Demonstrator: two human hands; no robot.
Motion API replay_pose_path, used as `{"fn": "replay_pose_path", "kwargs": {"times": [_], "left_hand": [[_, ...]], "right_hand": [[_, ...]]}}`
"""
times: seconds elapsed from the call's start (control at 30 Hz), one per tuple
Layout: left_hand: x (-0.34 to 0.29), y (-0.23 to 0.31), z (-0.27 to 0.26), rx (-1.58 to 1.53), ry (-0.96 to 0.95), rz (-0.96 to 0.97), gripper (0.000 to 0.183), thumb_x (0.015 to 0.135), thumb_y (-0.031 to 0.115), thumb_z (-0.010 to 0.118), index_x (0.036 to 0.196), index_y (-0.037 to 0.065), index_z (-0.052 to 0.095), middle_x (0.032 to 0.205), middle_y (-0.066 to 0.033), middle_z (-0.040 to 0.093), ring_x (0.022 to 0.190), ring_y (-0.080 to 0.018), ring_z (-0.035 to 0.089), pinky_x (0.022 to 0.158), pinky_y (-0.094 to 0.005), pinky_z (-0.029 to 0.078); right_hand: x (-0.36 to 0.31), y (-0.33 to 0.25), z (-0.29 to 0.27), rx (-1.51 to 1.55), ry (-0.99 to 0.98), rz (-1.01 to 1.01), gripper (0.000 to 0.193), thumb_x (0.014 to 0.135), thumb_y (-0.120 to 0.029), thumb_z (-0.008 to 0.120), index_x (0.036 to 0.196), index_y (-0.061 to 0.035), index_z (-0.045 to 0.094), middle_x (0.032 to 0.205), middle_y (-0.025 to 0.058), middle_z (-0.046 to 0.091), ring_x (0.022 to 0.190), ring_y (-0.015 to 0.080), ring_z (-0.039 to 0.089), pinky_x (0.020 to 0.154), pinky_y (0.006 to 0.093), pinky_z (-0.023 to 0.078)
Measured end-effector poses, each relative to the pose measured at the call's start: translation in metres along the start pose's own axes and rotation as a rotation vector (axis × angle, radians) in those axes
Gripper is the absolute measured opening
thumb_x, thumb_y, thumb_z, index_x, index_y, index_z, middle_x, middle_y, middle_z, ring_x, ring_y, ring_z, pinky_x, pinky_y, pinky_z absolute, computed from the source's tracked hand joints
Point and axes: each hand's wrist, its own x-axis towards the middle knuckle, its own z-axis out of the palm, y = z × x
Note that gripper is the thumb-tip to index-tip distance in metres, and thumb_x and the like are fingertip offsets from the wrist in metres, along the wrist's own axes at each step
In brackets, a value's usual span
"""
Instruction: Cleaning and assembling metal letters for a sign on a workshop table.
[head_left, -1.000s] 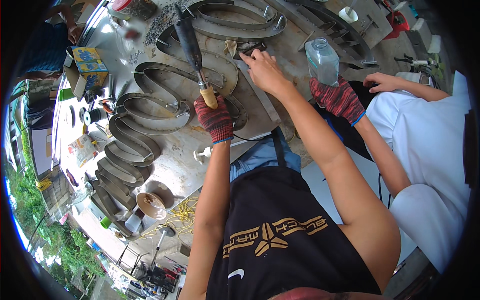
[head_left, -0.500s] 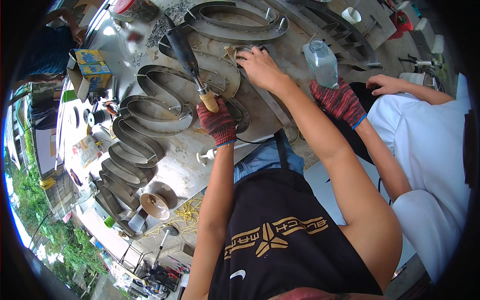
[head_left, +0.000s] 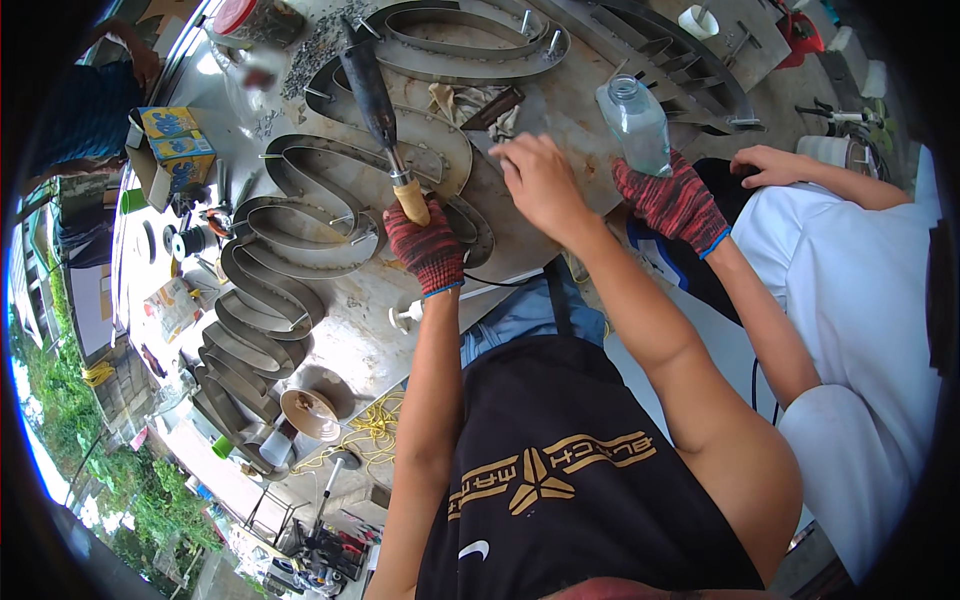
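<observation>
In a striped red-and-black glove, my left hand grips the wooden handle of a large soldering iron; its dark, thick tip end points up and away from me. My bare right hand hovers above the metal tabletop with fingers apart and nothing seen in it. Just beyond it lie a crumpled pale rag and a small dark flat piece. Around the iron stand curved sheet-metal letter shells, on edge. At right a co-worker's gloved hand holds a clear glass bottle.
A jar with a red lid, dark gravel and a yellow-blue box are at the far left. Solder spools and pliers lie below the box. A brown bowl sits by the near left edge. The co-worker is close at my right.
My right hand has drawn back toward me from the rag, uncovering it and the dark flat piece. My left hand, with the soldering iron, has shifted only slightly.
</observation>
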Motion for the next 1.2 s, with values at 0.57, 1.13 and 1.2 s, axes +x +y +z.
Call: {"fn": "replay_pose_path", "kwargs": {"times": [0.57, 1.13, 1.2], "left_hand": [[-0.029, -0.003, -0.035, -0.041, -0.005, -0.110, 0.031, 0.080, 0.014, 0.078, 0.102, 0.002, 0.059, 0.096, -0.0139, 0.064, 0.091, -0.0277, 0.062, 0.083, -0.0394, 0.049], [-0.041, -0.021, -0.025, 0.003, -0.051, -0.160, 0.039, 0.078, 0.013, 0.075, 0.113, 0.003, 0.061, 0.096, -0.0189, 0.069, 0.089, -0.0360, 0.068, 0.079, -0.0429, 0.052], [-0.039, -0.019, -0.024, -0.027, -0.026, -0.149, 0.035, 0.079, 0.012, 0.072, 0.112, 0.003, 0.061, 0.094, -0.0186, 0.069, 0.087, -0.0359, 0.068, 0.079, -0.0429, 0.052]], "right_hand": [[-0.097, -0.031, -0.012, 0.275, -0.055, 0.207, 0.019, 0.088, -0.012, 0.068, 0.104, -0.0027, 0.066, 0.095, 0.0138, 0.064, 0.092, 0.0350, 0.062, 0.081, 0.0435, 0.049], [-0.060, -0.041, 0.050, 0.058, -0.010, 0.285, 0.012, 0.083, -0.015, 0.068, 0.084, -0.0043, 0.066, 0.093, 0.0148, 0.069, 0.090, 0.0369, 0.067, 0.077, 0.0484, 0.053], [-0.060, -0.046, 0.049, 0.061, 0.012, 0.270, 0.009, 0.083, -0.014, 0.065, 0.083, -0.0051, 0.065, 0.092, 0.0142, 0.068, 0.089, 0.0374, 0.066, 0.077, 0.0490, 0.053]]}}
